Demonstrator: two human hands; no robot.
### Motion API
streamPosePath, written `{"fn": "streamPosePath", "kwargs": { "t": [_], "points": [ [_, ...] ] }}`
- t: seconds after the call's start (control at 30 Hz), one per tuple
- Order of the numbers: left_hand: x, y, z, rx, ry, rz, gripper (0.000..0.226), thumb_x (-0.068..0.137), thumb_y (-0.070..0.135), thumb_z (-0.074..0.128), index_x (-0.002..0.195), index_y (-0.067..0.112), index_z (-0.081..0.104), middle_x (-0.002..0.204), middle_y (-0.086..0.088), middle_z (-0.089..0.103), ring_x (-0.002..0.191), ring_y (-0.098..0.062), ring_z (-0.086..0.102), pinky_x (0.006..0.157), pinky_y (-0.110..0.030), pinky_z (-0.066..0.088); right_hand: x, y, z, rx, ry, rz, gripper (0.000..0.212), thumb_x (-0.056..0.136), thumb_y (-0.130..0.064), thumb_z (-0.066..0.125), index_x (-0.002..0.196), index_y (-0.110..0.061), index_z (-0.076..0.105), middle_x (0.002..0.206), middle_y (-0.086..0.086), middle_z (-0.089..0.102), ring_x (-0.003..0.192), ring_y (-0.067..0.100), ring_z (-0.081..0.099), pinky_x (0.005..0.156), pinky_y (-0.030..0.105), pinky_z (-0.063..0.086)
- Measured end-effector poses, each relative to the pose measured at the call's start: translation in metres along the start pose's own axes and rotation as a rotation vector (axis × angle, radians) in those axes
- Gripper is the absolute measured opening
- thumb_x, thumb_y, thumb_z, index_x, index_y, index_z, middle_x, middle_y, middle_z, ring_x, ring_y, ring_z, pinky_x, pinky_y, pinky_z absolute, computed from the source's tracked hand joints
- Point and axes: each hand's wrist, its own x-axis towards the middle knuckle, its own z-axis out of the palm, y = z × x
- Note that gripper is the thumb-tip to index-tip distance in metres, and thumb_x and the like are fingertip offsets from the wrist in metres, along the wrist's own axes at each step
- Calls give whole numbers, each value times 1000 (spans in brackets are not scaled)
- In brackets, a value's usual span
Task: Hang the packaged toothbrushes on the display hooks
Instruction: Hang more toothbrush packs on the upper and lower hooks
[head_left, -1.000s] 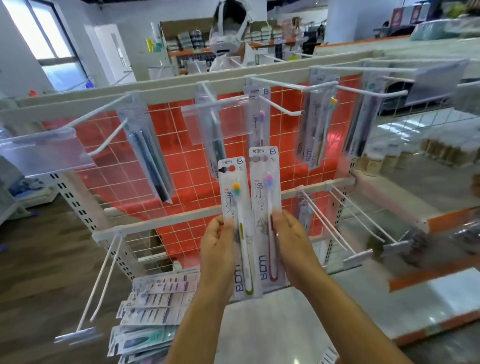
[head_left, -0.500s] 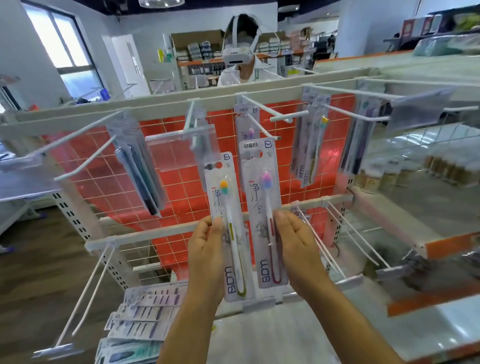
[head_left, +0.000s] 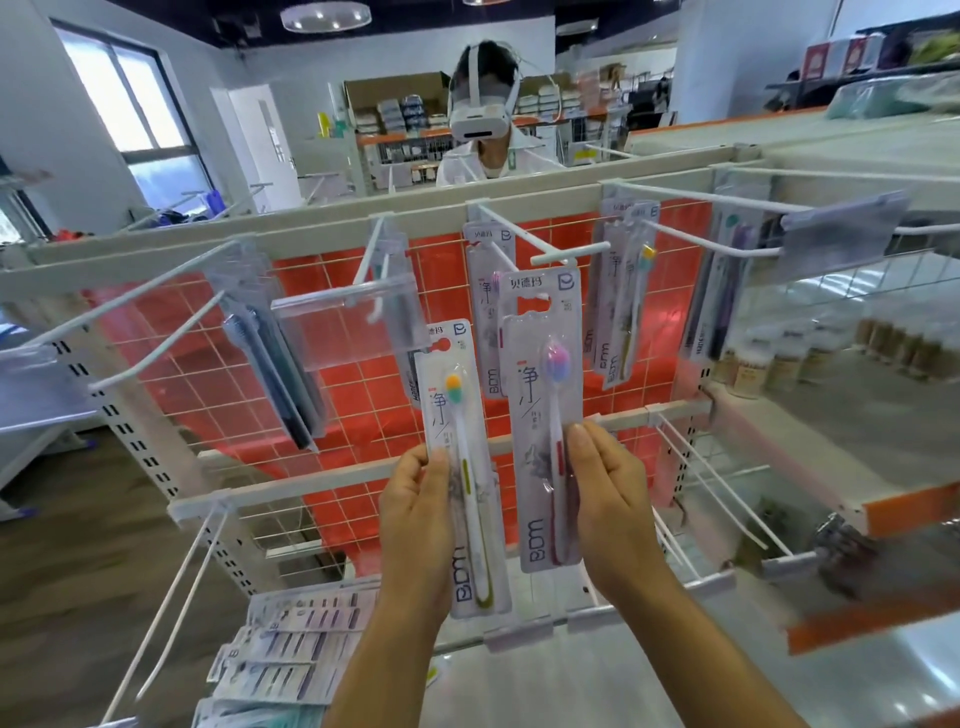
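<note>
Just under the crossbar tip of the centre hook, the pink-bristled pack is held upright, its hang slot close below the tip but not yet threaded. The right hand pinches this pack low on its right edge, fingers long against the card. Left of the hook and lower, the left hand grips the orange-bristled pack around its middle. Risks, as judged: with the grip so far below the slot, the card top may flex and miss the tip, or catch on the crossbar and tear. With both hands occupied, nothing steadies the hook. A hung pack further back on the hook limits the travel (its depth is hard to read). The clear tag holder left of the hook could be knocked by the left-hand pack.
</note>
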Motion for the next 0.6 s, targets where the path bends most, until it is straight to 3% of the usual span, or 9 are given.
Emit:
{"fn": "streamPosePath", "kwargs": {
  "t": [0.17, 0.33, 0.47, 0.6],
  "points": [
    [4, -1, 0, 36, -4, 14, 22, 102, 25, 45, 94, 17, 65, 81, -7, 69, 73, -21, 63, 67, -33, 56, 9, 1, -1, 8, 6, 4, 40, 88, -40, 40, 80, -5, 56, 78, 23, 57, 72, 46, 56, 70, 58, 52],
    [8, 1, 1, 52, -8, -4, 21, 101, 27, 46, 96, 18, 65, 82, -8, 70, 74, -25, 64, 71, -41, 60, 16, 8, -3, -3, 14, -16, 38, 92, -42, 40, 76, -12, 55, 71, 15, 56, 65, 33, 55, 68, 54, 51],
    [12, 2, 3, 60, 1, -13, 20, 100, 28, 46, 97, 19, 64, 86, -11, 70, 77, -28, 66, 74, -45, 60, 19, 14, -4, -21, 2, -45, 41, 92, -41, 39, 82, -4, 56, 77, 20, 59, 72, 45, 57, 66, 56, 52],
    [15, 4, 7, 46, 16, -24, 21, 100, 28, 47, 96, 19, 65, 82, -6, 71, 75, -24, 66, 74, -44, 60, 22, 19, -7, -25, -4, -59, 36, 91, -39, 39, 77, -10, 56, 72, 12, 60, 64, 29, 59, 58, 38, 54]
  ]
}}
